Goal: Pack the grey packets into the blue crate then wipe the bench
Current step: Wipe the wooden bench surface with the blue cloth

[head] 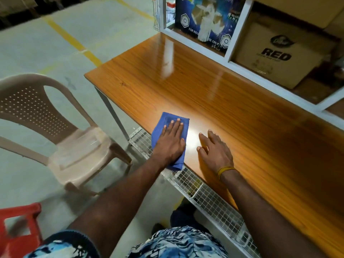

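Note:
A blue cloth (pixel 167 118) lies on the wooden bench (pixel 214 94) near its front left edge. My left hand (pixel 172 139) presses flat on the cloth with straight fingers. My right hand (pixel 216 152) rests flat on the bare bench top just right of the cloth, fingers spread and holding nothing. No grey packets and no blue crate are in view.
A beige plastic chair (pixel 55 125) stands left of the bench. A red plastic stool (pixel 18 229) is at the bottom left. A wire mesh tray (pixel 201 192) runs under the bench's front edge. Behind the bench, a white shelf frame (pixel 236 25) holds a cardboard box (pixel 279 56) and a blue box (pixel 206 17).

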Motion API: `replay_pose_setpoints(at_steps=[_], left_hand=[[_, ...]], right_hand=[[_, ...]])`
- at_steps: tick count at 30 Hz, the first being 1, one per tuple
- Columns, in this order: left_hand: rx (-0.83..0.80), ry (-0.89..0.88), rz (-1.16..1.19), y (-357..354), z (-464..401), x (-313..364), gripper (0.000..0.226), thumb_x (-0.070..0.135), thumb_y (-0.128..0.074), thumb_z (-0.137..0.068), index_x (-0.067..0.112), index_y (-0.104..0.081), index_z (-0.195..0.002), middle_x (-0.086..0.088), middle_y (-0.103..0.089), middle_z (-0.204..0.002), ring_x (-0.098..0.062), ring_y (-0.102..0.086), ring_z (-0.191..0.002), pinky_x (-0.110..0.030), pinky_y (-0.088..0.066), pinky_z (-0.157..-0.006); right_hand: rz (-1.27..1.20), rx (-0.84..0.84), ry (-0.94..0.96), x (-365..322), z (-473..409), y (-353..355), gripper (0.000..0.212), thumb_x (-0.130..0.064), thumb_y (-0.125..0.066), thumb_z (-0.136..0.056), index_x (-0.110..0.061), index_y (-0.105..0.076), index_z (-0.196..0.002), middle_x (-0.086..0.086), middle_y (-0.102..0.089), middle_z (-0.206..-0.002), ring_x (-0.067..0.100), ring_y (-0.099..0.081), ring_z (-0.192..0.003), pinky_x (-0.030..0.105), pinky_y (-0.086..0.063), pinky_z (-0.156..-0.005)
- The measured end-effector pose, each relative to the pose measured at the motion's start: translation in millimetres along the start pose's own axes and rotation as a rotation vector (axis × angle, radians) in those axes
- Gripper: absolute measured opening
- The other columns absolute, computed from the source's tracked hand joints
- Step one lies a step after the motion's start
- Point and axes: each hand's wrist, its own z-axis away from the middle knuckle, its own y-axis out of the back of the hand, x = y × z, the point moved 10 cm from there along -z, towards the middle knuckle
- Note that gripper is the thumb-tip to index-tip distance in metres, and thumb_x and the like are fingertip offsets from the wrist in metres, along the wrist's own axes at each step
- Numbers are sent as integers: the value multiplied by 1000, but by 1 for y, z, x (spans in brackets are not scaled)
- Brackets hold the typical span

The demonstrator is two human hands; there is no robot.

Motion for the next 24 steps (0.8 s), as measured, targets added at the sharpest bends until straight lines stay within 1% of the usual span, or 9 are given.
replay_pose_setpoints(at_steps=[3,6,9,11,13,15,20,22,24], left_hand=[[-21,-83,19,3,-18,6,62,35,-22,-105,14,2,-158,-3,11,-165,-20,10,-152,-40,6,-124],[-12,-153,44,5,-37,14,62,36,-23,-104,16,-2,-159,0,8,-166,-18,8,-153,-38,6,-124],[2,-247,60,6,-60,25,67,44,-12,-97,18,-7,-159,0,0,-166,-18,5,-153,-37,5,-124],[10,-300,73,9,-79,33,70,47,-9,-95,18,-12,-159,0,-4,-166,-18,1,-153,-39,3,-124],[22,-342,72,12,-99,42,69,47,-12,-96,17,-17,-158,0,-9,-166,-18,-3,-153,-41,-1,-124],[32,-375,71,15,-119,49,68,46,-16,-96,16,-21,-157,-1,-13,-165,-19,-7,-153,-42,-3,-124],[42,-410,90,18,-172,61,65,45,-22,-98,17,-25,-156,0,-17,-165,-19,-10,-153,-44,-7,-124],[59,-426,88,19,-192,65,63,44,-25,-99,16,-28,-155,-2,-21,-163,-21,-14,-152,-45,-9,-124],[67,-430,77,21,-213,67,63,44,-25,-100,14,-31,-154,-4,-25,-162,-23,-18,-151,-46,-11,-123]], right_hand=[[-56,58,-83,5,-8,6,57,-46,-39,-100,-37,-23,-153,-2,-7,-165,22,-7,-152,41,-6,-122],[-60,78,-121,7,-26,11,57,-46,-39,-100,-36,-23,-154,-2,-6,-165,23,-5,-152,43,-7,-122],[-29,91,-144,16,-48,16,58,-45,-39,-99,-34,-23,-154,1,-8,-165,25,-6,-152,45,-10,-120],[-4,111,-148,23,-63,21,59,-44,-40,-98,-32,-25,-154,4,-12,-165,28,-10,-151,47,-13,-119],[5,139,-155,31,-78,27,59,-44,-42,-97,-31,-28,-153,5,-17,-164,29,-15,-150,48,-17,-118],[-18,151,-169,41,-92,32,59,-43,-44,-97,-31,-30,-153,5,-18,-164,29,-16,-150,48,-17,-119],[-63,132,-175,57,-130,44,58,-42,-40,-99,-32,-24,-154,1,-9,-165,26,-8,-152,47,-8,-121],[-82,128,-185,64,-146,47,59,-42,-39,-99,-33,-23,-154,0,-7,-165,25,-5,-152,47,-7,-121],[-78,141,-190,69,-162,50,59,-42,-42,-97,-34,-24,-153,0,-9,-165,25,-7,-152,48,-8,-121]])
